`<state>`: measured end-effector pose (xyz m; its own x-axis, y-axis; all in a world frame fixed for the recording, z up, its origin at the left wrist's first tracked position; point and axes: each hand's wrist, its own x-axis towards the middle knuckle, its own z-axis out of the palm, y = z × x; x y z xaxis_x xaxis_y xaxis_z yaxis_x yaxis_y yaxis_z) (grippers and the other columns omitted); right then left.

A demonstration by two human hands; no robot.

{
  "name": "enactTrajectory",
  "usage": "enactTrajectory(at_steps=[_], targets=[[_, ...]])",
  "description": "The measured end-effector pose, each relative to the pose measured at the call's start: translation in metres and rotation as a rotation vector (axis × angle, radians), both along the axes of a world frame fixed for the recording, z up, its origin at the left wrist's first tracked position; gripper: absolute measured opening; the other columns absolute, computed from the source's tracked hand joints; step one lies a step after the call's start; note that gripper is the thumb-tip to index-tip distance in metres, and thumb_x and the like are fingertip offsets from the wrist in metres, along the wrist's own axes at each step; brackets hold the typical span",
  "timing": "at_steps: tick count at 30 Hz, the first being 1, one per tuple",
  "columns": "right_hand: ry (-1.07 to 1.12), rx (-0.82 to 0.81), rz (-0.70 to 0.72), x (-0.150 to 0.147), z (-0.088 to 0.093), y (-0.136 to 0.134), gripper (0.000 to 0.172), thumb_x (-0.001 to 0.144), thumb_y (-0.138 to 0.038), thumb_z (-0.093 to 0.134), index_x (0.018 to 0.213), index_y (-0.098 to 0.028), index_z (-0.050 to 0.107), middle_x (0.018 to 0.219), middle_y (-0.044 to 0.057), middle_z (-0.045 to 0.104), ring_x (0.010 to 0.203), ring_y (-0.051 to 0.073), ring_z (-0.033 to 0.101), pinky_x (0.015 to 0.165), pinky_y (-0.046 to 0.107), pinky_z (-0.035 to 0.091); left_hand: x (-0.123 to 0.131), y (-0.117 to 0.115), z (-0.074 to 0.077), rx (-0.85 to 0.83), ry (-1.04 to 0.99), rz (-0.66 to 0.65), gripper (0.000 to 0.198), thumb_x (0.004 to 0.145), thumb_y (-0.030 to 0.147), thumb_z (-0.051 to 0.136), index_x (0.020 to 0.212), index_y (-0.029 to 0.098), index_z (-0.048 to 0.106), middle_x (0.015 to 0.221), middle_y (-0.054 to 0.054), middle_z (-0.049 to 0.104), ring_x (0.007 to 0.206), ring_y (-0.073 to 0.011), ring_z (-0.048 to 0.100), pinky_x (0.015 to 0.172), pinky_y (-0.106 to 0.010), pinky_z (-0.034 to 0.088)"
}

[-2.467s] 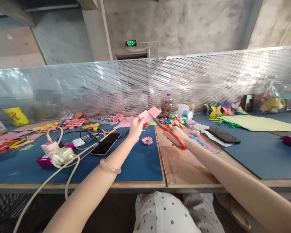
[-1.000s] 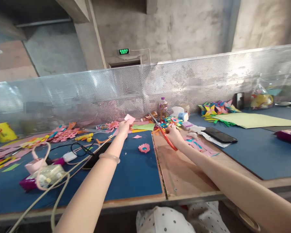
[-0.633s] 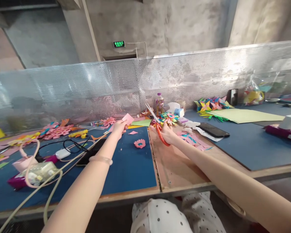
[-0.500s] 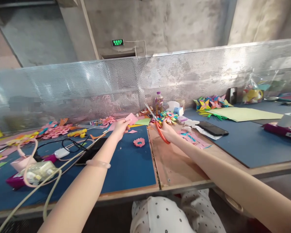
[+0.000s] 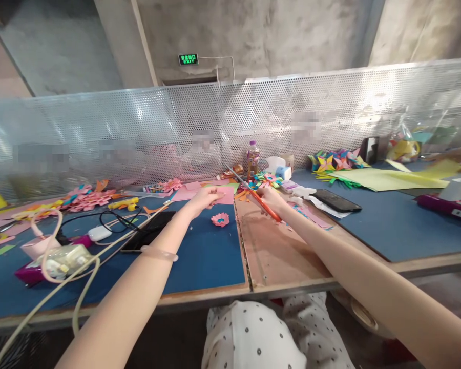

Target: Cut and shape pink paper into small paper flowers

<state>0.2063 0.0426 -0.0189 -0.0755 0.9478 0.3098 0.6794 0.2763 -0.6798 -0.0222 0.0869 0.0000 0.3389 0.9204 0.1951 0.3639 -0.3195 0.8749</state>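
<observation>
**Two hands, one pink paper between them**

Two bare arms reached out over the table. The left hand [image 5: 204,197] lay low on the blue mat [image 5: 200,261], palm down. Its fingertips touched the left edge of the pink paper [image 5: 226,195]. The fingers looked close together, but I could not tell if they pinched the paper or only rested on it.

The paper lay flat at the far end of the mat, just to the right of the left hand. It sat close to the line where the mat met the brown board [image 5: 280,251]. A small pink flower [image 5: 220,220] lay on the mat, a little nearer to the person than the paper.

The right hand [image 5: 272,199] was over the board, to the right of the paper and not touching it. It was closed around the orange handles of the scissors [image 5: 253,192]. The scissors made a long slanted line. The handles were by the hand, and the tips pointed away and to the left, past the far right corner of the paper, toward the bottle [image 5: 252,156]. The blades were too thin to show if they were apart.

So the left hand was the nearer one, right at the paper. The right hand was a short way off, and the paper lay to the left of the blades.
</observation>
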Motion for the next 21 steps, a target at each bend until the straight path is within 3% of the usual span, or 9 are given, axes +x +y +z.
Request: enactTrajectory(at_steps=[4,9,15,21], targets=[[0.003,-0.091,0.073,0.009,0.004,-0.001,0.027,0.077,-0.040,0.048,0.073,-0.014,0.056,0.047,-0.001,0.051,0.040,0.013,0.051,0.040,0.021,0.034,-0.001,-0.004,0.006,0.053,0.012,0.041,0.023,0.066,0.033,0.062,0.083,0.018,0.059,0.057,0.003,0.048,0.045,-0.0069,0.041,0.042,-0.018,0.025],[-0.038,-0.115,0.109,0.019,0.010,-0.002,0.018,0.068,-0.030,0.053,0.060,-0.014,0.053,0.046,-0.002,0.050,0.042,0.011,0.049,0.041,0.019,0.031,-0.014,-0.002,0.014,0.150,0.004,0.065,0.023,0.063,0.035,0.066,0.071,0.015,0.060,0.063,0.000,0.055,0.051,-0.0079,0.044,0.044,-0.019,0.024],[-0.110,-0.126,0.163,0.025,0.013,-0.002,0.014,0.065,-0.026,0.052,0.058,-0.015,0.053,0.044,-0.003,0.047,0.044,0.010,0.048,0.042,0.019,0.030,-0.017,-0.006,0.019,0.124,-0.047,0.050,0.025,0.063,0.031,0.067,0.080,0.014,0.064,0.076,-0.003,0.062,0.067,-0.0122,0.054,0.054,-0.021,0.035],[-0.132,-0.148,0.146,0.024,0.014,-0.004,0.013,0.064,-0.023,0.052,0.054,-0.015,0.051,0.045,-0.003,0.047,0.044,0.010,0.047,0.043,0.019,0.031,-0.011,-0.012,0.019,0.047,-0.042,0.023,0.023,0.071,0.027,0.062,0.089,0.014,0.057,0.079,-0.005,0.062,0.064,-0.0142,0.060,0.049,-0.021,0.036]])
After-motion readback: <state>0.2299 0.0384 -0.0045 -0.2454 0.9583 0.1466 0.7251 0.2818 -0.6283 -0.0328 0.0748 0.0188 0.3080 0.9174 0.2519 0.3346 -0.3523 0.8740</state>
